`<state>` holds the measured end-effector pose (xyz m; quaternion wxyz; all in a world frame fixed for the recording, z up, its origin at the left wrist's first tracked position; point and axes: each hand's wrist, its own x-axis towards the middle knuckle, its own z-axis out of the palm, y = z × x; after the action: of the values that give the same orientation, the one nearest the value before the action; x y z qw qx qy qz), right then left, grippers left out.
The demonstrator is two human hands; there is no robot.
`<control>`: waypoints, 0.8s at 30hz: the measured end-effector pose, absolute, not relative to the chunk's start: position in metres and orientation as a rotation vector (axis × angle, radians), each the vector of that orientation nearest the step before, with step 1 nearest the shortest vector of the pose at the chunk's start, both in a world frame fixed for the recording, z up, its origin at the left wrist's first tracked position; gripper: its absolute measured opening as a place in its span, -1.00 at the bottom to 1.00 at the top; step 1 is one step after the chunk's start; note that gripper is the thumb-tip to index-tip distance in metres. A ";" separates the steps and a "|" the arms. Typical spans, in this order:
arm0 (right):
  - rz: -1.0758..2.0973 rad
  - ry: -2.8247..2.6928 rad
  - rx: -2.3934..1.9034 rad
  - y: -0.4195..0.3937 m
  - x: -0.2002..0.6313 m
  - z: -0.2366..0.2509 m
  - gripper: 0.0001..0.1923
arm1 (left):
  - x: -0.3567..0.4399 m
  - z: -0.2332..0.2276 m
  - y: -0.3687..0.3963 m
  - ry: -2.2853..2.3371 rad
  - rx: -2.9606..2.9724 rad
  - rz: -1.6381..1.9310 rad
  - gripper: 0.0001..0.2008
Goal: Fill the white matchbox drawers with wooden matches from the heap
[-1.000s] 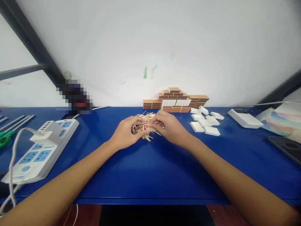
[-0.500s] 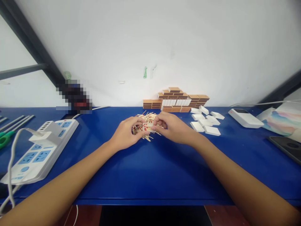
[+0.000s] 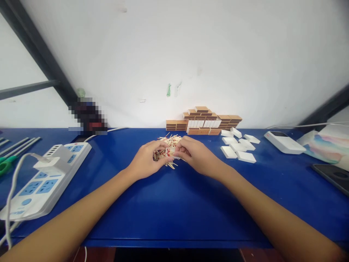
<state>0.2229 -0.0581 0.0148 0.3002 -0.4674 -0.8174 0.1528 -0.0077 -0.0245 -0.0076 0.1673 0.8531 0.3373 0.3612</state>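
A small white matchbox tray [image 3: 170,150] with red-tipped matches in it is held over a heap of loose matches [image 3: 171,139] on the blue table. My left hand [image 3: 147,157] grips the tray's left side, the thumb in front and the fingers behind. My right hand [image 3: 195,153] is closed at the tray's right end, with its fingertips pinching matches there. The fingers partly hide the tray, and both hands cover parts of the heap.
Stacked brown matchboxes [image 3: 201,131] stand against the wall. Several white trays [image 3: 229,152] lie to the right, near a white device [image 3: 285,142] and a dark phone [image 3: 331,176]. On the left are a power strip [image 3: 58,189] with a cable and green-handled scissors [image 3: 7,164].
The view has tilted up slightly, so everything sits lower in the picture. My right fingers have moved a little left over the tray, covering more of it.
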 end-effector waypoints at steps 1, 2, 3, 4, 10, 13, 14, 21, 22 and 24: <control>0.423 -2.155 -1.226 -0.058 0.222 0.014 -0.89 | -0.008 -0.007 -0.025 0.962 2.426 1.023 -0.62; 0.433 -2.141 -1.213 -0.058 0.222 0.013 -0.89 | -0.008 -0.007 -0.025 0.963 2.423 1.023 -0.62; 0.432 -2.126 -1.203 -0.058 0.221 0.013 -0.90 | -0.007 -0.007 -0.025 0.962 2.420 1.028 -0.62; 0.421 -2.110 -1.195 -0.058 0.221 0.013 -0.91 | -0.007 -0.007 -0.026 0.959 2.418 1.032 -0.62; 0.369 -2.124 -1.104 -0.058 0.221 0.014 -0.95 | -0.006 -0.003 -0.029 0.926 2.485 1.007 -0.65; 0.389 -2.154 -1.103 -0.060 0.220 0.016 -0.92 | -0.006 0.000 -0.030 0.910 2.523 0.991 -0.66; 0.394 -2.155 -1.111 -0.060 0.220 0.016 -0.91 | -0.006 0.000 -0.031 0.908 2.533 0.985 -0.67; 0.317 -2.119 -1.244 -0.060 0.223 0.017 -0.92 | -0.007 -0.002 -0.030 0.926 2.559 1.007 -0.64; 0.309 -2.123 -1.256 -0.060 0.223 0.016 -0.91 | -0.007 -0.002 -0.029 0.925 2.564 1.009 -0.64; 0.302 -2.137 -1.252 -0.060 0.222 0.015 -0.90 | -0.007 -0.003 -0.029 0.924 2.578 1.006 -0.65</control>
<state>0.2224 -0.0601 0.0153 0.3175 -0.4759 -0.8121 0.1147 -0.0072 -0.0291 -0.0027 0.1120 0.8781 0.3148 0.3426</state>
